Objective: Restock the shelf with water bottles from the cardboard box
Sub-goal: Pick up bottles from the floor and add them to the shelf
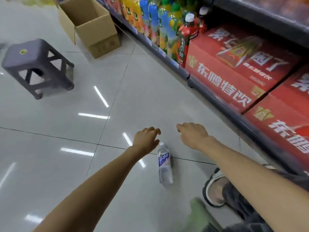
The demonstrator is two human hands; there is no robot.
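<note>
A water bottle [164,166] lies on its side on the tiled floor [83,131], near the person, cap pointing far. The left hand [147,139] hovers just left of its cap, fingers loosely curled and holding nothing; whether it touches the cap is hard to tell. The right hand [192,134] is relaxed and spread, holding nothing. The cardboard box [90,25] stands far left beside the shelf [217,101].

Both hands, left [146,139] and right [194,135], reach forward, fingers loosely curled, holding nothing.
</note>
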